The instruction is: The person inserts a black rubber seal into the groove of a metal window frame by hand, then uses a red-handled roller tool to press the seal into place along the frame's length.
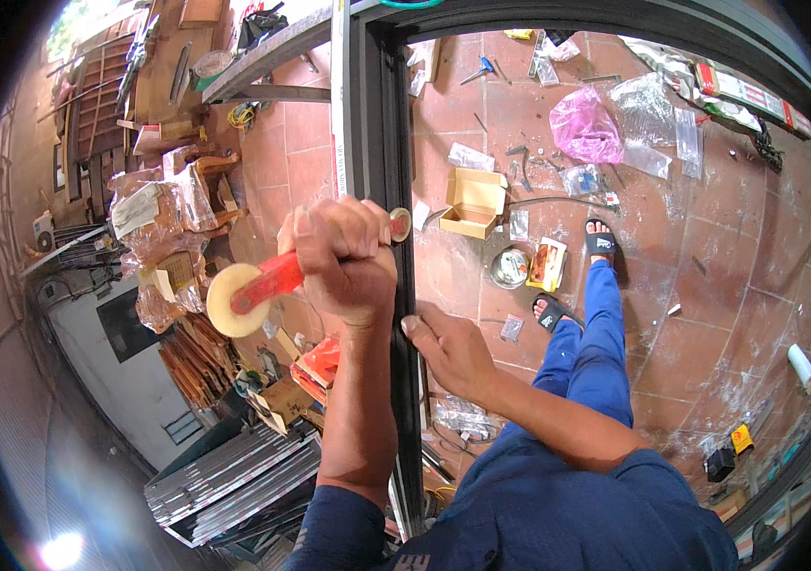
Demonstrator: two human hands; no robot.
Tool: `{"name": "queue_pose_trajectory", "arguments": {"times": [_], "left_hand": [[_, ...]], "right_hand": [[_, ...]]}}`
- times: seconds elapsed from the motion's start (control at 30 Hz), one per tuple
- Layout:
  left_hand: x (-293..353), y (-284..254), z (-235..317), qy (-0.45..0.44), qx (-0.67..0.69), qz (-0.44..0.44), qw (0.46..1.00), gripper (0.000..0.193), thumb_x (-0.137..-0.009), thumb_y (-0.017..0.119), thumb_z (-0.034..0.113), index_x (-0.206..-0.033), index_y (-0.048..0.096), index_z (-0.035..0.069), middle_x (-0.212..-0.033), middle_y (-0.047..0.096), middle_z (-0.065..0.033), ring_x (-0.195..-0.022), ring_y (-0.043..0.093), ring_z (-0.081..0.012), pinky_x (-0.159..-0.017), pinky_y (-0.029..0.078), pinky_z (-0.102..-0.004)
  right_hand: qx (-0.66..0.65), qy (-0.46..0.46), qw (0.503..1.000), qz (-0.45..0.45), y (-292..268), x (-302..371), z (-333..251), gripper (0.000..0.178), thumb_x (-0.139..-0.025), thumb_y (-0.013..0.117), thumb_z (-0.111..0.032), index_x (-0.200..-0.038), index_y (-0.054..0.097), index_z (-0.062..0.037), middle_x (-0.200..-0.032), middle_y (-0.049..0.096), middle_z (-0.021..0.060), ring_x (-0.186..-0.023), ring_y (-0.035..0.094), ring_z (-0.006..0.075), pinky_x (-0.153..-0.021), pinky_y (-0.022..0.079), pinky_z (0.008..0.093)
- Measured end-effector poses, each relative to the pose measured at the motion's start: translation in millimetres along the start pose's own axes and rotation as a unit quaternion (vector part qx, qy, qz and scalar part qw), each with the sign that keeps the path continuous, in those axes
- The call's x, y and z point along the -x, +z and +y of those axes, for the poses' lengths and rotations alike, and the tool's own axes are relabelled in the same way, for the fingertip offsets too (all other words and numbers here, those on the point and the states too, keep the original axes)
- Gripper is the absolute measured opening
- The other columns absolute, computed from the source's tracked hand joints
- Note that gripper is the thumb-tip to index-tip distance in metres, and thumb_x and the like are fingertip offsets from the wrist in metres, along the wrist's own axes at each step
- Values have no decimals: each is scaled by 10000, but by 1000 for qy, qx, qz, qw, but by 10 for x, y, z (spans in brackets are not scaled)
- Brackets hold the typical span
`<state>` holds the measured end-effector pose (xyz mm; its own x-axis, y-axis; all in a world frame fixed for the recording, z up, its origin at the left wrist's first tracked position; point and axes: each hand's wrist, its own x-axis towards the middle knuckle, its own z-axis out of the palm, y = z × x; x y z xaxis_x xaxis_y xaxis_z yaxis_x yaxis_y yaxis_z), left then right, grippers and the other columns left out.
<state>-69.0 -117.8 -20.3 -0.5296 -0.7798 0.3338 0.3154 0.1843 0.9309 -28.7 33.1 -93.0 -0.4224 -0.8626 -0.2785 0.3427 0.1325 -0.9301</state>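
Note:
My left hand (346, 262) is closed in a fist around the red handle of a spline roller (277, 276). A large cream wheel sticks out at its near left end, and a smaller wheel at the other end meets the dark metal frame (384, 143). Lower down, on the right side of the same upright bar, my right hand (455, 354) grips its edge. The right thumb lies on the bar's edge; most of the other fingers are out of sight. Whether a thin strip sits under that thumb, I cannot make out.
On the tiled floor lie an open cardboard box (473, 202), a pink plastic bag (585, 126), a round tin (509, 266) and a blue-handled tool (479, 69). A stack of metal profiles (234, 485) lies at the lower left. Wrapped furniture (163, 219) stands at left.

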Motion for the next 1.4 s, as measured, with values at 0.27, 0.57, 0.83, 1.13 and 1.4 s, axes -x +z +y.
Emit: {"name": "queue_pose_trajectory", "arguments": {"times": [0.27, 0.57, 0.83, 1.13, 1.4], "left_hand": [[-809, 326, -331, -25, -6, 38, 999, 486, -1085, 514, 373, -672, 386, 152, -565, 358, 8, -483, 332, -137, -503, 366, -326], [-934, 423, -338, -101, 31, 68, 992, 477, -1091, 508, 355, -681, 380, 148, -578, 380, 3, -505, 347, -137, -531, 360, -334], [218, -131, 134, -50, -16, -14, 998, 462, -1109, 496, 339, -720, 368, 125, -610, 368, -7, -543, 358, -145, -518, 364, -335], [839, -295, 383, -10, -55, -11, 998, 497, -1113, 488, 416, -722, 391, 123, -623, 373, -1, -563, 365, -144, -555, 368, -352], [948, -418, 408, -29, 39, -20, 999, 488, -1131, 444, 383, -721, 393, 122, -621, 374, -12, -560, 352, -145, -568, 363, -354]], "right_hand": [[69, -64, 990, 109, -214, -828, -274, 280, -1045, 557, -275, -996, 611, -4, -765, 640, 287, -762, 649, 503, -685, 482, 567], [62, -32, 994, 89, -197, -825, -248, 297, -1044, 576, -292, -952, 594, -11, -775, 647, 276, -766, 640, 511, -698, 482, 572], [27, 30, 999, -34, 141, 218, 88, 251, -1055, 573, -258, -1039, 596, -9, -771, 632, 272, -761, 644, 497, -675, 475, 558], [3, -15, 1000, -13, 257, 376, 223, 250, -1069, 535, -250, -1031, 586, -7, -767, 626, 260, -750, 643, 480, -667, 484, 532], [85, -30, 996, 15, 336, 491, 199, 283, -1055, 553, -258, -928, 608, -11, -693, 626, 251, -679, 645, 475, -632, 498, 545]]}}
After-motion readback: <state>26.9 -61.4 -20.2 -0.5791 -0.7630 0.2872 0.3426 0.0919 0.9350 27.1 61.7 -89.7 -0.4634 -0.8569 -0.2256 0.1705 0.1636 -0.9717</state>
